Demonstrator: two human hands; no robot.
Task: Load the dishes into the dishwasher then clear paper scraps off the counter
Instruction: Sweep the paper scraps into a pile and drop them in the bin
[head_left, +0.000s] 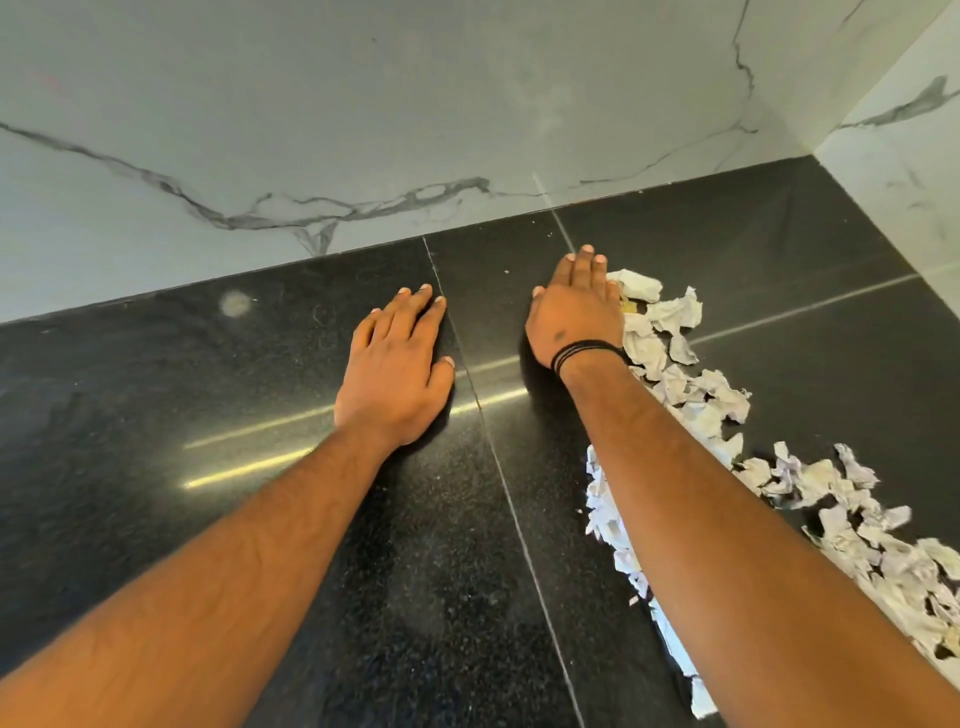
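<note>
Seen from above: glossy black speckled stone counter (260, 519) meeting a white grey-veined marble wall (363, 130). Left hand (397, 358) flat on the counter, palm down, fingers extended and close together, gripping nothing. Right hand (576, 306) likewise flat and unclenched, black cord bracelet (584, 353) at the wrist, little-finger edge against crumpled white paper scraps (675, 358). Scraps strewn along the forearm's right side, toward the lower-right corner; 1 smaller cluster left of the forearm.

Head camera looks steeply down, close over the counter (156, 395) corner.
</note>
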